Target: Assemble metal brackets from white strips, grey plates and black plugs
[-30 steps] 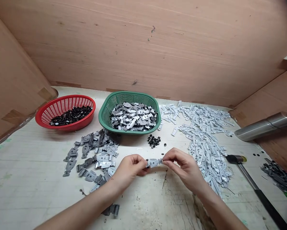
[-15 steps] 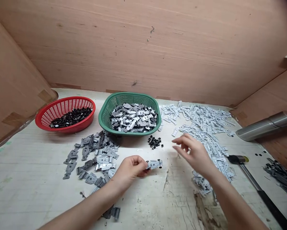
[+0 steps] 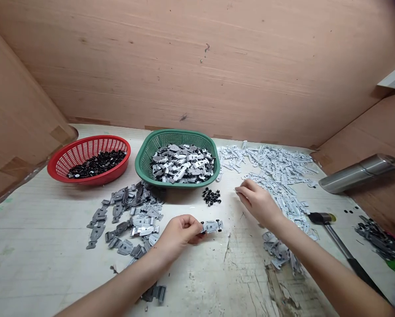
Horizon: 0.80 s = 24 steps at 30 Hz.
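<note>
My left hand is closed on one end of a small grey metal clip that carries black bits at its ends, held just above the table near its middle. My right hand lies further back and to the right, fingers curled and pointing left, next to a long heap of pale metal strips. What its fingertips pinch, if anything, is too small to see. A little cluster of black plastic pieces sits between that hand and the green basket.
The green basket holds assembled grey clips; a red basket at the left holds black pieces. Dark grey clips are scattered left of centre. A hammer, a steel cylinder and more dark parts lie at the right. Plywood walls enclose the bench.
My right hand has let go of the clip's right end and moved back and right, toward the black pieces and pale strips. The left hand still holds the clip in place.
</note>
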### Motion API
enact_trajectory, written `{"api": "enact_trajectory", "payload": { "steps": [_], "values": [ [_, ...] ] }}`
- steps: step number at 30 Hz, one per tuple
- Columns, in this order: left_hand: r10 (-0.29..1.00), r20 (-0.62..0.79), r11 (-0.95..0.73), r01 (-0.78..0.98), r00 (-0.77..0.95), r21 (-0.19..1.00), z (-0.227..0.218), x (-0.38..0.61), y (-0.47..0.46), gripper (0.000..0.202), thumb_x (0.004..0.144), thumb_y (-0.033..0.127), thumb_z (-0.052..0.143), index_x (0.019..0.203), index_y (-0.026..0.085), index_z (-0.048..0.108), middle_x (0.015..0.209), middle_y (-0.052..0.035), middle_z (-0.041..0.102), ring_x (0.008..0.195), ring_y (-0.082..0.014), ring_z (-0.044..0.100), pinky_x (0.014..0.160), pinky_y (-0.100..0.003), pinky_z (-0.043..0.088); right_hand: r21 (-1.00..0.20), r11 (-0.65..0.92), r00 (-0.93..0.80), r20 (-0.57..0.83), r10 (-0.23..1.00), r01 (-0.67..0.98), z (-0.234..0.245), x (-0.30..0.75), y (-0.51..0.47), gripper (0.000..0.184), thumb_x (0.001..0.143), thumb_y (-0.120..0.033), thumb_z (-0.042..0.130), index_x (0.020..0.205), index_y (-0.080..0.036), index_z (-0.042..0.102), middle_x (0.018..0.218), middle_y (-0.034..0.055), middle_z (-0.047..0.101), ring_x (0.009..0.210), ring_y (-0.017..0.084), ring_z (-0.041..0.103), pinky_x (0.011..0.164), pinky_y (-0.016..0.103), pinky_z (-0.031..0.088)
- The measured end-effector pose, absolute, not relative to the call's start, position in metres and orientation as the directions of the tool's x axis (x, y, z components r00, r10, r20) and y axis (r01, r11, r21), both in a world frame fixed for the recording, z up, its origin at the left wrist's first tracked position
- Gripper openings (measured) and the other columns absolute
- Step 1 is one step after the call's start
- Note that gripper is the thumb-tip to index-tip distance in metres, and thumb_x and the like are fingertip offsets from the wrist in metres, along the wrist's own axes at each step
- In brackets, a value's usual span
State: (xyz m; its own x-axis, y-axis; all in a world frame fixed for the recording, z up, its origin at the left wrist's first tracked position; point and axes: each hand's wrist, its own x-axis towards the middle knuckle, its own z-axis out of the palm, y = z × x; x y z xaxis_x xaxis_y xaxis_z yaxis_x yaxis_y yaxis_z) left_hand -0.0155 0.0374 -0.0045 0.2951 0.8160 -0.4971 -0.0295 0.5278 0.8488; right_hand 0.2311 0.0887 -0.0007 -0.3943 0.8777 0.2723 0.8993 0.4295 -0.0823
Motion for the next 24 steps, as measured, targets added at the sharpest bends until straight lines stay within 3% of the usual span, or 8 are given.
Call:
{"api": "enact_trajectory", "payload": {
  "steps": [2, 3, 5, 7, 9, 11, 17, 24],
  "values": [
    [0.818, -0.498, 0.526, -0.025, 0.289, 0.850, -0.004, -0.015, 0.037, 0.023, 0.068, 0.034, 0.066, 0.066, 0.014, 0.055, 0.069, -0.0034, 0.064, 0.067, -0.0145, 0.060, 0.072, -0.030, 0.048, -0.241, 0.349, -0.267, 0.313, 0.911, 0.906, 0.008, 0.231, 0.070, 0.027, 0.091, -0.025, 0.041, 0.096, -0.014, 0.065, 0.084, 0.0101, 0.059, 0.065, 0.017, 0.056, 0.058, 0.030, 0.044],
    [0.819, -0.498, 0.526, -0.026, 0.286, 0.850, -0.005, -0.015, 0.037, 0.022, 0.068, 0.034, 0.066, 0.065, 0.014, 0.055, 0.068, -0.0031, 0.064, 0.067, -0.0144, 0.060, 0.071, -0.030, 0.048, -0.383, 0.284, -0.178, 0.287, 0.941, 0.879, 0.014, 0.231, 0.061, 0.027, 0.090, -0.031, 0.044, 0.095, -0.015, 0.066, 0.080, 0.0091, 0.060, 0.062, 0.017, 0.057, 0.057, 0.031, 0.045],
    [0.821, -0.493, 0.523, -0.031, 0.290, 0.852, -0.006, -0.015, 0.037, 0.022, 0.068, 0.033, 0.066, 0.065, 0.014, 0.056, 0.068, -0.0026, 0.063, 0.067, -0.0143, 0.060, 0.072, -0.029, 0.048, -0.719, 0.095, -0.042, 0.092, 0.995, 0.688, 0.026, 0.230, 0.047, 0.026, 0.085, -0.039, 0.053, 0.088, -0.016, 0.066, 0.073, 0.0075, 0.063, 0.060, 0.018, 0.060, 0.057, 0.031, 0.049],
    [0.827, -0.480, 0.512, -0.037, 0.294, 0.858, -0.007, -0.015, 0.037, 0.021, 0.069, 0.032, 0.066, 0.065, 0.014, 0.056, 0.068, -0.0023, 0.063, 0.068, -0.0141, 0.059, 0.071, -0.029, 0.047, -0.915, -0.116, -0.072, -0.155, 0.985, 0.387, 0.037, 0.227, 0.036, 0.027, 0.078, -0.043, 0.062, 0.083, -0.017, 0.063, 0.073, 0.0075, 0.066, 0.063, 0.019, 0.064, 0.059, 0.032, 0.052],
    [0.831, -0.470, 0.503, -0.041, 0.297, 0.863, -0.008, -0.016, 0.037, 0.021, 0.069, 0.032, 0.066, 0.065, 0.014, 0.056, 0.068, -0.0025, 0.063, 0.068, -0.0141, 0.059, 0.071, -0.028, 0.047, -0.954, -0.244, -0.182, -0.275, 0.944, 0.175, 0.042, 0.218, 0.028, 0.029, 0.076, -0.044, 0.065, 0.081, -0.016, 0.060, 0.077, 0.0085, 0.068, 0.067, 0.019, 0.065, 0.061, 0.031, 0.053],
    [0.834, -0.466, 0.499, -0.043, 0.296, 0.865, -0.009, -0.015, 0.037, 0.021, 0.069, 0.032, 0.066, 0.066, 0.014, 0.056, 0.069, -0.0026, 0.064, 0.069, -0.0143, 0.059, 0.071, -0.028, 0.046, -0.956, -0.277, -0.220, -0.291, 0.931, 0.093, 0.040, 0.206, 0.022, 0.029, 0.078, -0.044, 0.064, 0.079, -0.015, 0.060, 0.074, 0.0067, 0.066, 0.061, 0.014, 0.063, 0.055, 0.025, 0.050],
    [0.836, -0.457, 0.495, -0.058, 0.303, 0.867, -0.011, -0.015, 0.036, 0.021, 0.071, 0.032, 0.066, 0.067, 0.014, 0.057, 0.069, -0.0026, 0.064, 0.068, -0.0137, 0.059, 0.070, -0.026, 0.045, -0.938, -0.339, -0.063, -0.335, 0.940, -0.076, 0.011, 0.176, 0.017, 0.033, 0.074, -0.042, 0.068, 0.067, -0.015, 0.050, 0.055, -0.0041, 0.053, 0.041, 0.003, 0.041, 0.039, 0.015, 0.026],
    [0.834, -0.466, 0.497, -0.034, 0.295, 0.867, -0.008, -0.014, 0.037, 0.022, 0.070, 0.032, 0.066, 0.065, 0.014, 0.057, 0.067, -0.0028, 0.063, 0.068, -0.0138, 0.058, 0.069, -0.026, 0.045, -0.930, -0.342, -0.033, -0.341, 0.940, -0.135, -0.002, 0.167, 0.018, 0.034, 0.072, -0.042, 0.069, 0.065, -0.015, 0.049, 0.054, -0.0042, 0.053, 0.039, 0.003, 0.038, 0.039, 0.017, 0.021]
  ]
}}
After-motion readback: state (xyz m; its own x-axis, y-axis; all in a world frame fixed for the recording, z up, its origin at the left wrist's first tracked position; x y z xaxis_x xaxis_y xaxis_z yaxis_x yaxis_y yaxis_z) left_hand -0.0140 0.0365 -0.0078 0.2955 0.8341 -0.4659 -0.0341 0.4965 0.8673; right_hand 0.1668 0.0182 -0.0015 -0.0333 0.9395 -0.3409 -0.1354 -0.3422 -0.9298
